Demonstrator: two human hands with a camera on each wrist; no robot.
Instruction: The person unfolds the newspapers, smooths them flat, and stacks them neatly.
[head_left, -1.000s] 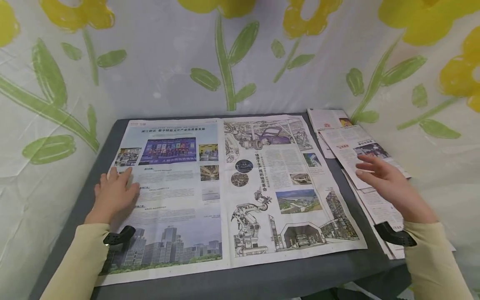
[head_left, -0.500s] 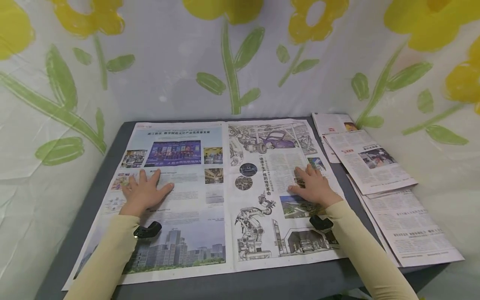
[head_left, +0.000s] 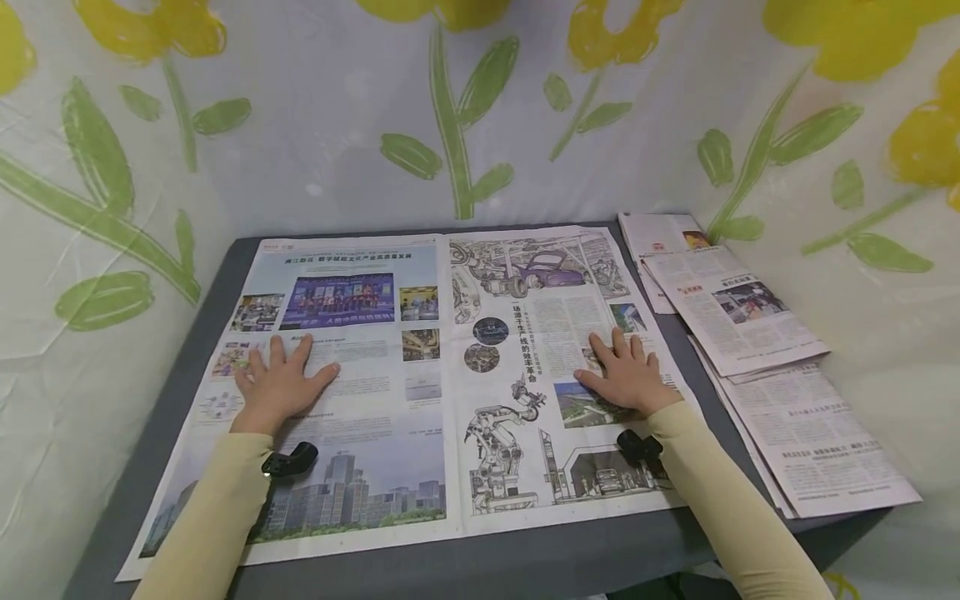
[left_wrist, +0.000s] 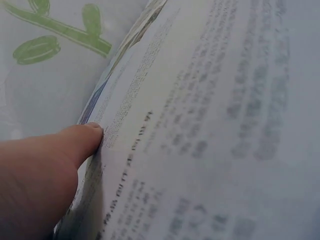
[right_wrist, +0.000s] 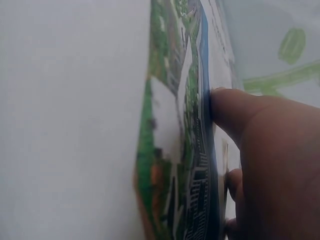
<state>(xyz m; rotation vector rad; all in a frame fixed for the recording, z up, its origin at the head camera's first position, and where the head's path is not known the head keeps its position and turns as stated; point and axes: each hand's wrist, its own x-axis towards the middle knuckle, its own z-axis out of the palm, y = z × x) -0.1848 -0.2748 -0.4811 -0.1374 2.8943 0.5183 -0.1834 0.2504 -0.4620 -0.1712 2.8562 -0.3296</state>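
Observation:
An opened newspaper [head_left: 405,433] lies spread over the dark grey table, its centre fold running front to back. My left hand [head_left: 281,385] rests on the left page with fingers spread, just below the purple photo. On the right page my right hand [head_left: 626,375] lies with its fingers spread too, partly covering a landscape photo. Each wrist view shows a thumb against the paper: the left thumb [left_wrist: 82,140] by lines of print, the right thumb [right_wrist: 235,107] by the coloured photo. Neither hand grips anything.
Several folded newspapers [head_left: 817,433] overlap in a stack along the table's right side. The grey table [head_left: 480,567] shows as a strip at the front edge. White sheeting [head_left: 322,108] with printed yellow flowers stands behind and at both sides.
My right hand has come from above the folded stack down onto the right page. My left hand has shifted right, inward from the left page's edge. Over the last half second both stay put.

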